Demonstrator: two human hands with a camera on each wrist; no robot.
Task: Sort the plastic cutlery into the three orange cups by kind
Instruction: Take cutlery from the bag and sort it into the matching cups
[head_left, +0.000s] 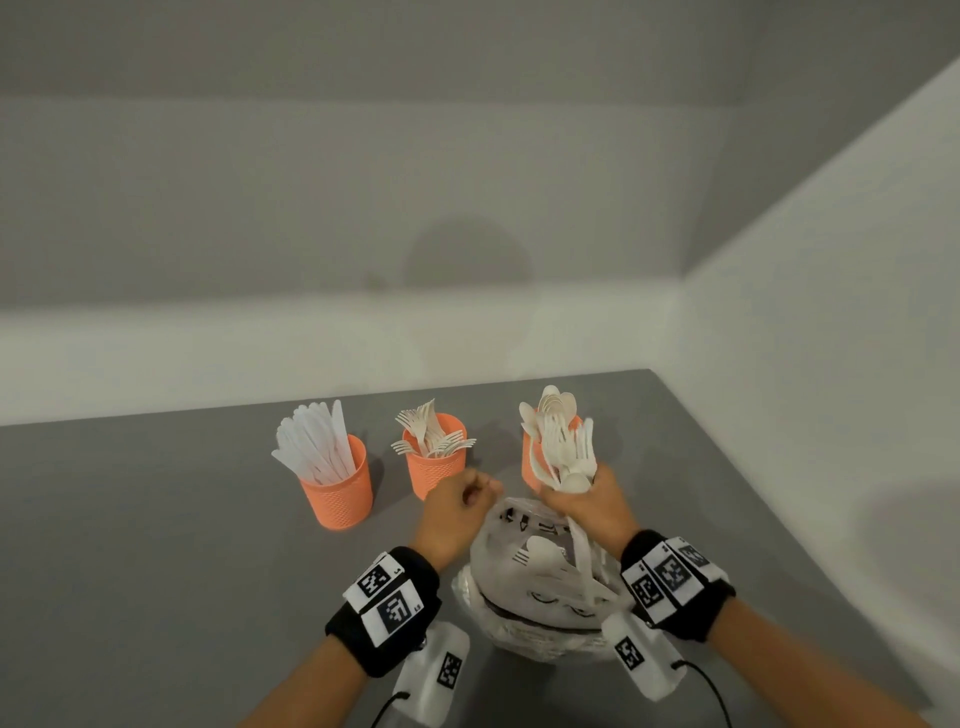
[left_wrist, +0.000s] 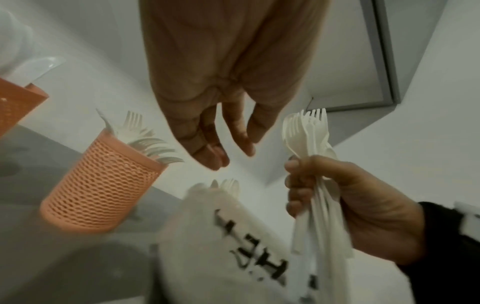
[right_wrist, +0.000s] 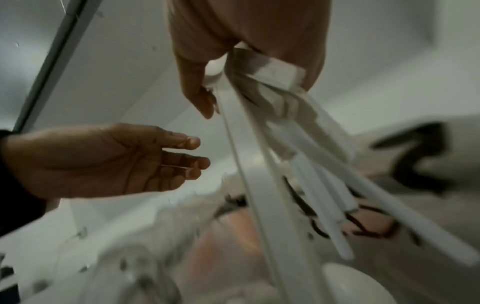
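In the head view three orange cups stand in a row across the middle of the frame on the grey table (head_left: 156, 545): the left cup (head_left: 340, 493) holds knives, the middle cup (head_left: 434, 467) holds forks, and the right cup (head_left: 532, 462), partly hidden behind the right hand, holds spoons. The right hand (head_left: 584, 506) is closed around a bundle of white cutlery (head_left: 563, 452), with its heads pointing up in front of the right cup; in the left wrist view this bundle shows fork tines at the top, and the fingers (left_wrist: 298, 185) are wrapped around the handles. The left hand (head_left: 457, 512) is just left of it, in the lower centre of the frame; its fingers are loosely bent and hold nothing. Below both hands lies a white plastic bag (head_left: 540, 597) with black print, with more cutlery inside.
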